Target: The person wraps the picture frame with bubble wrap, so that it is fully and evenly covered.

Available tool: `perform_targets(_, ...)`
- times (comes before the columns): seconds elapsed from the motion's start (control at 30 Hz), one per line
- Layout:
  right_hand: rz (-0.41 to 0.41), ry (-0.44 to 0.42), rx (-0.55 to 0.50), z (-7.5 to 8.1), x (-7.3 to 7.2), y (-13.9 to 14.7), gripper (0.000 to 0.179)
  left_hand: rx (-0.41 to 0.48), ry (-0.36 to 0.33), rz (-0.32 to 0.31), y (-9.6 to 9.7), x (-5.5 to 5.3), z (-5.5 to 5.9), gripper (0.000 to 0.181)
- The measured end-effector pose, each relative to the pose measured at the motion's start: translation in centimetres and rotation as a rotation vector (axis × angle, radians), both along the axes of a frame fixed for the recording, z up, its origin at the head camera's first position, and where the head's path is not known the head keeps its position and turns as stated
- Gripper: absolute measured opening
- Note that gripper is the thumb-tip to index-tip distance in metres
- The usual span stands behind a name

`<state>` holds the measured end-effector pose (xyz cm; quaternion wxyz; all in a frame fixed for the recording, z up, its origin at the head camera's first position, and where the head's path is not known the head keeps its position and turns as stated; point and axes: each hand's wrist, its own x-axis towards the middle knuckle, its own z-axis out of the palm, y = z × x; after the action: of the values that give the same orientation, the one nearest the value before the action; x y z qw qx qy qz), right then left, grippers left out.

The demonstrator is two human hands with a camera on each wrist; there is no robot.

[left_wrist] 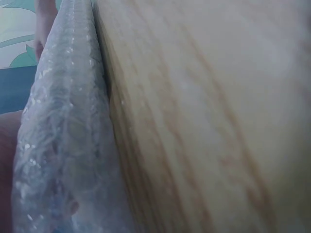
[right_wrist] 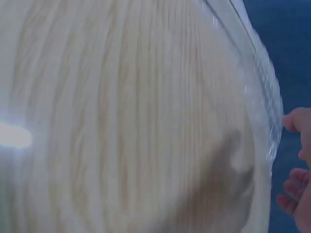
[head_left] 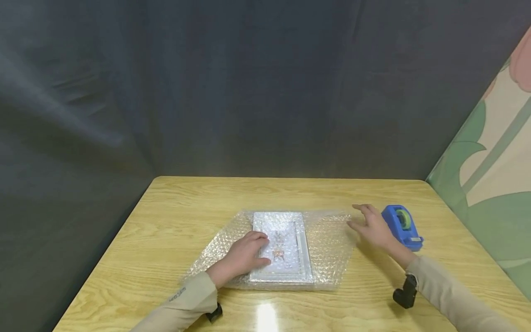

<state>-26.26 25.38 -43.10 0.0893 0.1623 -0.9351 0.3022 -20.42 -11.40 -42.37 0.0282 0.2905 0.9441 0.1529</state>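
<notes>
Under clear bubble wrap (head_left: 329, 246) on the table lies a white picture frame (head_left: 306, 251) with a small orange figure in its picture. My left hand (head_left: 244, 256) rests on its left side, fingers and thumb spread over the wrap. By the wrap's right edge is my right hand (head_left: 375, 228), thumb and fingers apart and nothing held between them. The right wrist view shows this hand (right_wrist: 301, 160) beside the film's edge; whether the thumb touches it I cannot tell. In the left wrist view the bubble wrap (left_wrist: 68, 107) hides most of the left hand.
A blue tape dispenser (head_left: 394, 212) with a greenish roll stands just right of my right hand. The wooden table (head_left: 186, 198) ends at a dark curtain (head_left: 249, 92) behind and on the left. A panel painted with leaves (head_left: 489, 184) runs along the right.
</notes>
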Motion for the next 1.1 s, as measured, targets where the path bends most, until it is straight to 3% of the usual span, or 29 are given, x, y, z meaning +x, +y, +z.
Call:
perform_targets(0.1, -0.056, -0.073, -0.011, -0.2, 0.2, 1.2, 0.056, 0.004, 0.000, 0.000, 0.0, 0.0, -0.1, 0.054)
perform_targets(0.33, -0.099, -0.196, -0.122, -1.0, 0.0, 1.9, 0.055, 0.013, -0.010, 0.009, -0.2, 0.0, -0.1, 0.054)
perform_targets(0.5, -0.151, -0.239, -0.199, -1.4, 0.0, 1.8, 0.049, 0.017, -0.013, 0.007, -0.1, 0.0, -0.2, 0.054)
perform_targets(0.7, -0.193, -0.319, -0.422, -1.3, 0.1, 1.1, 0.051, 0.013, -0.033, 0.016, 0.0, 0.1, -0.1, 0.055)
perform_targets(0.8, -0.208, -0.343, -0.507, -1.3, 0.4, 0.7, 0.056, 0.013, -0.037, 0.019, 0.0, 0.1, 0.0, 0.055)
perform_targets(1.1, -0.216, -0.328, -0.622, -1.4, 2.4, -1.6, 0.056, 0.024, -0.034, 0.019, 0.0, 0.1, 0.0, 0.055)
